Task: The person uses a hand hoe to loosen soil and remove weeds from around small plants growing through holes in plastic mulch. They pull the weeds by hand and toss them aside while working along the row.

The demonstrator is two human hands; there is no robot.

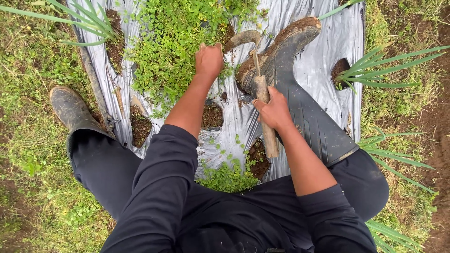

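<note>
Silver plastic mulch sheet (328, 42) over soil – weeds (173, 33) sprouting through holes, muddy boots (300, 79) resting on it

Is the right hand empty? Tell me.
No, the right hand grips the wooden handle of a muddy sickle-like tool whose curved blade reaches toward the weeds.

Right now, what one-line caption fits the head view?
Left hand grips weeds on plastic mulch; right hand holds a wooden-handled sickle beside a muddy boot.
</note>
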